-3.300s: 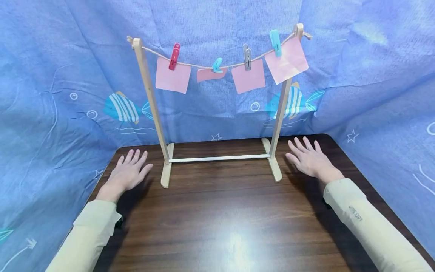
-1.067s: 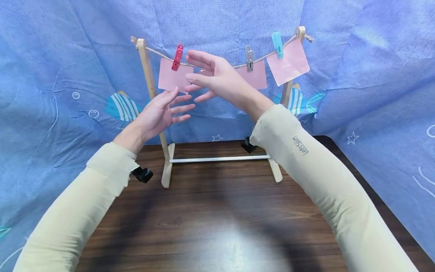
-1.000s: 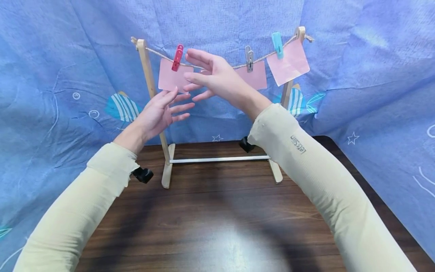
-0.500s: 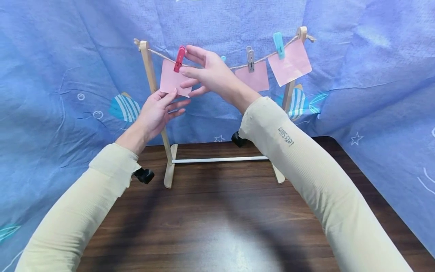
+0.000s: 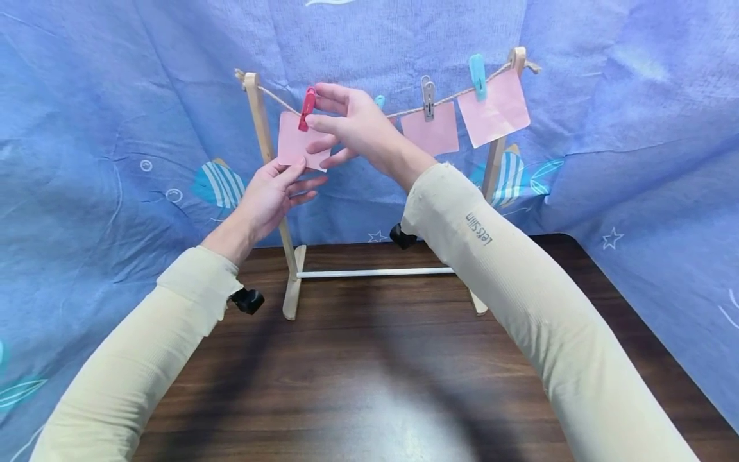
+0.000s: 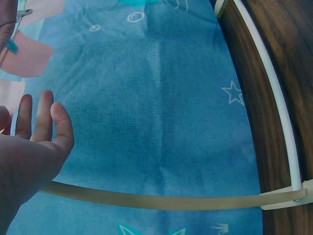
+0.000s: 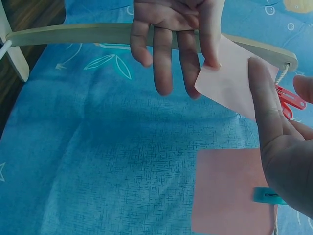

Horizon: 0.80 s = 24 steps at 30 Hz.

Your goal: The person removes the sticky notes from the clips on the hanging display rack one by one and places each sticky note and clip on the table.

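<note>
A pink paper square [image 5: 296,138] hangs from the cord by a red clothespin [image 5: 306,112]. My left hand [image 5: 268,196] pinches its lower edge between thumb and index finger, the other fingers spread, as the right wrist view confirms on the paper [image 7: 232,78]. Beside the red clothespin [image 7: 290,99] my right hand [image 5: 360,131] has thumb and index finger apart, their tips at the clothespin; whether they press it cannot be told. Behind that hand, a light-blue clothespin [image 5: 379,101] is mostly hidden; its pink paper [image 7: 230,188] shows whole in the right wrist view.
Further right, a grey clothespin [image 5: 428,99] and a light-blue one [image 5: 478,77] hold pink papers [image 5: 430,131]. The cord runs between wooden posts [image 5: 267,128], joined low by a white rod [image 5: 369,273]. The stand is on a dark wooden table [image 5: 346,359] before a blue curtain [image 5: 369,205].
Both hands have risen from the table to the left paper. The left hand has taken hold of its lower edge, and the right has come to the red clothespin. Paper and clothespin have dipped slightly.
</note>
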Motion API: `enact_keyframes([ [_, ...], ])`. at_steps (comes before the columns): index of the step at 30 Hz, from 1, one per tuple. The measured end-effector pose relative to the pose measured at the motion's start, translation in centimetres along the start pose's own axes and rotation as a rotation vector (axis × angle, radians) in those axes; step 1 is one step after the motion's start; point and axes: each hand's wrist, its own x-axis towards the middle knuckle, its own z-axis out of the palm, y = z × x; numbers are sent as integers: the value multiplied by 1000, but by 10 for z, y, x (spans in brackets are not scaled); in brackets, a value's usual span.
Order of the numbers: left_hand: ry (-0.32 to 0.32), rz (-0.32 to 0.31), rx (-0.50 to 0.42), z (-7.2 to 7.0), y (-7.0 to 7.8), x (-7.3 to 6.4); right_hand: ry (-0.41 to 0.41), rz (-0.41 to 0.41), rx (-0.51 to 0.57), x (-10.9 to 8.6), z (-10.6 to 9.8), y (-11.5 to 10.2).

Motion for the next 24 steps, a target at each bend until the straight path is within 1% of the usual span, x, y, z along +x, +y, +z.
enact_keyframes([
  [5,12,-5,-19,-1,0,-3,5,-22,14,1,3,1],
  [9,-9,-2,10,-2,2,-5,26,-35,24,4,6,2],
  [14,-38,-5,35,-3,4,-7,72,-50,0,5,11,0],
  [17,-56,-14,32,-4,4,-7,89,-44,-3,2,12,-2],
  [21,-55,-12,46,-6,5,-7,88,-51,-5,-5,16,-7],
  [24,-50,-15,66,-7,7,-6,101,-40,-57,-12,16,-12],
])
